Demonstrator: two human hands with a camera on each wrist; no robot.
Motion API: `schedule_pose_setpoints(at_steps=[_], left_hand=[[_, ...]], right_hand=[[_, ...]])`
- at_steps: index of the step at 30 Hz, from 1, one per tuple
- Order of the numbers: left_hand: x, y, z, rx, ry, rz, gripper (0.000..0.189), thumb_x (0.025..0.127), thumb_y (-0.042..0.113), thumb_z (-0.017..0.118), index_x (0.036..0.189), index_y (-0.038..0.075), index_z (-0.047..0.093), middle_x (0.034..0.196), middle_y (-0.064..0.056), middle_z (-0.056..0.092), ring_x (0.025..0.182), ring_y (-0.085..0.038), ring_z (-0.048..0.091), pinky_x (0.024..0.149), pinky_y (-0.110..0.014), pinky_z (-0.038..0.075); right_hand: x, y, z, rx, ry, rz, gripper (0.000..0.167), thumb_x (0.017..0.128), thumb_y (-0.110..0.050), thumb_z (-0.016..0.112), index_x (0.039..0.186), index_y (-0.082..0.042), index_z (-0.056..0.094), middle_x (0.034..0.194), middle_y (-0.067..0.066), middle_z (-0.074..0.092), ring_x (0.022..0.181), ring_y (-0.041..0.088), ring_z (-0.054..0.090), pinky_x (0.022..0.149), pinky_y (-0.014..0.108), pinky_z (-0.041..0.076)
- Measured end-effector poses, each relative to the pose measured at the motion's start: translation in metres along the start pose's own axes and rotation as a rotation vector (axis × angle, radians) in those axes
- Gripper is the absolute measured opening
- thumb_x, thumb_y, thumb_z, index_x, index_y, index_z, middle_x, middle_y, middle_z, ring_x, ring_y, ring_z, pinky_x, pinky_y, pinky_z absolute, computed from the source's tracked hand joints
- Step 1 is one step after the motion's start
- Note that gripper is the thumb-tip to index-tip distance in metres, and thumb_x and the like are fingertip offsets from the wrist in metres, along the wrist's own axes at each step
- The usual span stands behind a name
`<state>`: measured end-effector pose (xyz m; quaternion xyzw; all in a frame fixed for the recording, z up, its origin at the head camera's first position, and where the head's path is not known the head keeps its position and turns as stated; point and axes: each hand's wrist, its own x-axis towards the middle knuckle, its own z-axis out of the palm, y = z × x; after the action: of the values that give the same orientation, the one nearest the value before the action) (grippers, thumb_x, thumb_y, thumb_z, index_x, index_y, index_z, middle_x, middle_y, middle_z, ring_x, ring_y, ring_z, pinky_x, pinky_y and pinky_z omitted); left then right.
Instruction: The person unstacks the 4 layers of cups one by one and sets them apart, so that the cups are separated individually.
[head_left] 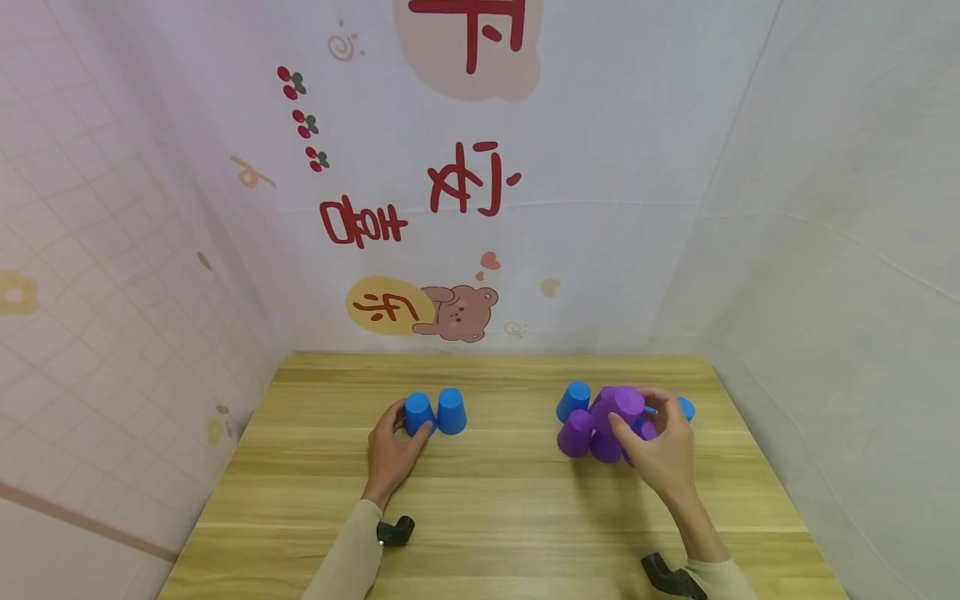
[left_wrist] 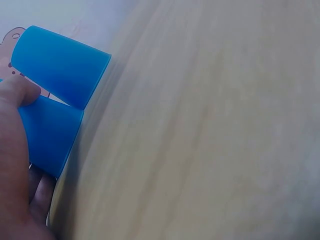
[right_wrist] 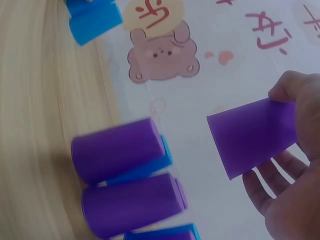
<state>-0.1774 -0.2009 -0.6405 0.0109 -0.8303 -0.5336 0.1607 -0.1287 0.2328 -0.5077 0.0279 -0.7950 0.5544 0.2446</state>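
Two blue cups stand upside down side by side left of the table's middle. My left hand (head_left: 392,457) grips the left one, a blue cup (head_left: 417,412), with thumb and fingers around its sides. The second blue cup (head_left: 452,413) is right beside it; their rims meet in the left wrist view. On the right, my right hand (head_left: 666,450) holds a purple cup (right_wrist: 255,137) upside down, raised over a cluster of cups. Below it stand a purple cup (head_left: 575,435) and another purple cup (right_wrist: 132,206), both inverted. The raised cup and the hand partly hide the cluster.
Behind the purple cups is a blue cup (head_left: 574,400), and another blue cup (head_left: 686,409) shows past my right hand. The wooden table (head_left: 480,517) ends at a white printed cloth (head_left: 600,250) at the back, with cloth walls on both sides.
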Motion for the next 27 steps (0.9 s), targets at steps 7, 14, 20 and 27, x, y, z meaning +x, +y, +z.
schedule_pose_setpoints(at_steps=[7,14,20,27], left_hand=[[-0.001,-0.002,0.001,0.022,0.007,0.002,0.065,0.097,0.021,0.091,0.154,0.006,0.064,0.151,-0.019,0.073,0.142,-0.040,0.071,0.122,-0.056,0.058],[-0.001,-0.002,0.001,0.006,0.009,0.008,0.065,0.096,0.022,0.091,0.154,0.008,0.064,0.151,-0.018,0.073,0.142,-0.039,0.072,0.122,-0.057,0.059],[0.000,-0.005,0.001,-0.012,0.007,0.009,0.064,0.096,0.023,0.092,0.153,0.009,0.065,0.151,-0.016,0.073,0.141,-0.037,0.072,0.122,-0.056,0.059],[0.000,-0.003,0.002,0.009,0.011,0.008,0.065,0.096,0.021,0.091,0.154,0.007,0.065,0.152,-0.018,0.073,0.142,-0.038,0.072,0.122,-0.057,0.059]], right_hand=[[-0.002,0.008,-0.026,-0.058,0.051,0.035,0.057,0.088,0.012,0.087,0.137,0.007,0.058,0.123,-0.015,0.065,0.108,-0.001,0.070,0.100,0.006,0.057],[-0.005,0.016,-0.050,-0.089,0.111,0.047,0.058,0.087,0.011,0.088,0.137,0.005,0.061,0.122,-0.015,0.066,0.109,-0.002,0.068,0.098,0.003,0.056],[-0.008,0.022,-0.066,-0.092,0.139,0.100,0.060,0.088,0.010,0.088,0.140,0.002,0.060,0.122,-0.015,0.065,0.109,-0.001,0.068,0.096,0.002,0.056],[-0.009,0.031,-0.077,-0.091,0.188,0.119,0.058,0.086,0.011,0.089,0.137,0.002,0.062,0.118,-0.017,0.068,0.105,-0.003,0.070,0.091,0.003,0.059]])
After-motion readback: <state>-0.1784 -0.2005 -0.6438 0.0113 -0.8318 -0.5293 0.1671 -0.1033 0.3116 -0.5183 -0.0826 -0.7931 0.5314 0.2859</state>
